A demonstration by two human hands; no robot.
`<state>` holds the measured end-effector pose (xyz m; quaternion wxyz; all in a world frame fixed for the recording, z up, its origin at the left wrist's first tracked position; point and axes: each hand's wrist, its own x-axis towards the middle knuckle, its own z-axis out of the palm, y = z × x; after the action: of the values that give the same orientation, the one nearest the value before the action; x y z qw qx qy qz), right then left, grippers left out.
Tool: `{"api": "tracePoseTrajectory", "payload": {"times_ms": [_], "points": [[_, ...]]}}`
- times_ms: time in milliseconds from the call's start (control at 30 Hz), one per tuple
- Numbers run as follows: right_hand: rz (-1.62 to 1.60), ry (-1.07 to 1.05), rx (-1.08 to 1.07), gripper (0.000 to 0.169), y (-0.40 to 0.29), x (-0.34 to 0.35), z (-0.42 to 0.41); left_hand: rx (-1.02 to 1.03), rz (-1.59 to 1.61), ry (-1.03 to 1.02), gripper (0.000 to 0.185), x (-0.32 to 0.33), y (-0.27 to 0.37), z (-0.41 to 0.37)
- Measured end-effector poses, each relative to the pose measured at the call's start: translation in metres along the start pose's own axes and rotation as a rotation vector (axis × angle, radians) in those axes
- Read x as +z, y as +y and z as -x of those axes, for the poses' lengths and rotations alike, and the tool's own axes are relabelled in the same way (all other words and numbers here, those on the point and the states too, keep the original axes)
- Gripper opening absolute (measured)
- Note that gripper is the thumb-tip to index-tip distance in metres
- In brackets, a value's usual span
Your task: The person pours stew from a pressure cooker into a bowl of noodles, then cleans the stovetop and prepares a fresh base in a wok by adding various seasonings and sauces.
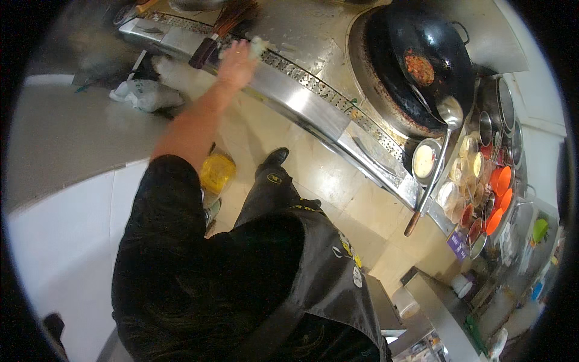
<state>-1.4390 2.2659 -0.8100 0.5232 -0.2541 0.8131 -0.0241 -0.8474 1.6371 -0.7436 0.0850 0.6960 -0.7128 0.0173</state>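
My left hand [236, 65], blurred, reaches over the steel front rail of the stove [289, 88]. Its fingers lie on a pale cloth [258, 47] that shows at both sides of them, at the perforated drain strip [301, 72]. Just left of the fingers is a wok brush with thin brown bristles [233, 18] and a dark handle [203, 53]. My right hand is out of view. Farther right, a black wok [445, 45] with chopped red and brown food [419, 68] rests tilted over the burner ring [362, 81].
A steel ladle [450, 111] with a wooden handle end crosses the stove's right corner, beside a bowl of pale contents [424, 161]. Several seasoning containers and orange bowls [500, 181] stand at right. A container of yellow liquid [218, 172] and a white plastic bag [147, 95] sit low at left.
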Motion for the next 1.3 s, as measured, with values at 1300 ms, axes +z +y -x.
{"api": "tracePoseTrajectory", "payload": {"times_ms": [1300], "points": [[-1.218, -0.19, -0.896, 0.031, -0.431, -0.106, 0.125, 0.042, 1.649, -1.421, 0.049, -0.291, 0.352, 0.122]]}}
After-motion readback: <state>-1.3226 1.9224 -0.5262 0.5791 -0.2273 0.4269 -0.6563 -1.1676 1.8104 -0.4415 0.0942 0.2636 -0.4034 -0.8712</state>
